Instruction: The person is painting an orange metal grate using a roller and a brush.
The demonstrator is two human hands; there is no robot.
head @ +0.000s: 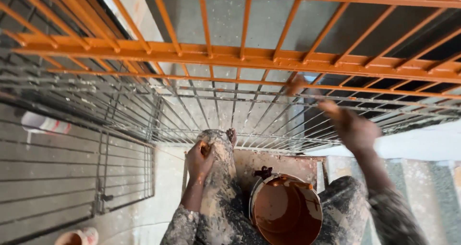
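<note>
Orange paint bucket (286, 214) sits between my knees. My left hand (199, 159) grips my knee (216, 144), fingers clenched on it. My right hand (353, 127) reaches up to the railing (240, 57); its grip is too blurred to tell.

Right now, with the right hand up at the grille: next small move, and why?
Probably carry the stroke along the same bar. The right hand is raised and blurred against the grille, where the upper bars are orange and the lower ones still bare grey. The brush itself is too blurred to make out. The left hand rests on the knee, and the bucket of orange paint sits between the legs.
</note>
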